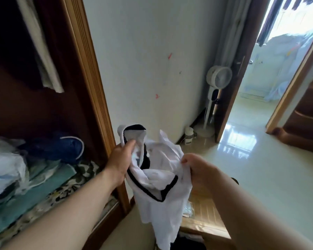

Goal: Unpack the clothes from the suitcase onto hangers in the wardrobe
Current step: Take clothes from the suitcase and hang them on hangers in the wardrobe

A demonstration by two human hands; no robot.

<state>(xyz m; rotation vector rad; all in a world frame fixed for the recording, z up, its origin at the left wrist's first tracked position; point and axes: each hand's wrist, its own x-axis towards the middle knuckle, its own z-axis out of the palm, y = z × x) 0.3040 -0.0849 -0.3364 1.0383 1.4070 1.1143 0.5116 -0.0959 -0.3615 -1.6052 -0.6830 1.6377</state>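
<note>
White shirt with black trim [157,179] held bunched in mid-air, just right of the open wardrobe [90,87]. Left hand [121,159] grips the collar end; right hand [197,168] pinches the opposite edge. No hanger in view; shirt not yet hung. One pale garment [43,56] hangs inside, above folded textiles [43,177]. Judged mid-task; what remains in the suitcase cannot be seen.

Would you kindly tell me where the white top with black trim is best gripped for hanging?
Probably at the shoulders either side of the black-trimmed neckline, coming from above: the white top hangs bunched below the left hand and right hand, which grip its upper edge, so its weight should pull it straight.
</note>
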